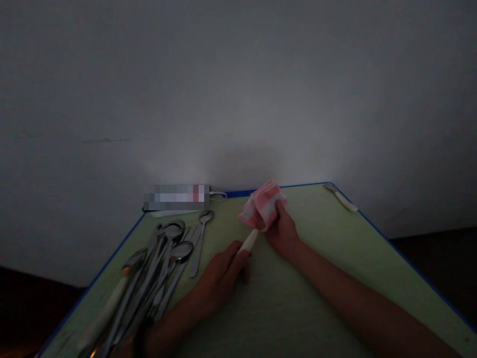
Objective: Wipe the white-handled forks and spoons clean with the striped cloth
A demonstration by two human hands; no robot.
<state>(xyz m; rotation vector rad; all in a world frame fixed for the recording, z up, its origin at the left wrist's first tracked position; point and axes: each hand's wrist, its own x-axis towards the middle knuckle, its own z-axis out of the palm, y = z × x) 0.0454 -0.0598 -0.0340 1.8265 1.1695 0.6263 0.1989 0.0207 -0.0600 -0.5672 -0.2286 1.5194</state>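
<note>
My left hand (227,268) is closed around the white handle of a utensil (249,240), which points up and away from me. The utensil's far end is hidden by a pink and white cloth (265,203), so I cannot tell its kind. Folded over that end, the cloth is gripped by my right hand (283,229), its thumb pressed on the outside. Both hands are above the middle of the table. Left of my left hand lies a pile of metal spoons and other cutlery (160,268), with a single spoon (201,243) at its right side.
The light green table (298,308) has a blue edge and stands against a grey wall (238,89). At the back left is a blurred-out box-like object (177,197) with a white cord (219,194). A white-handled utensil (341,198) lies at the back right corner.
</note>
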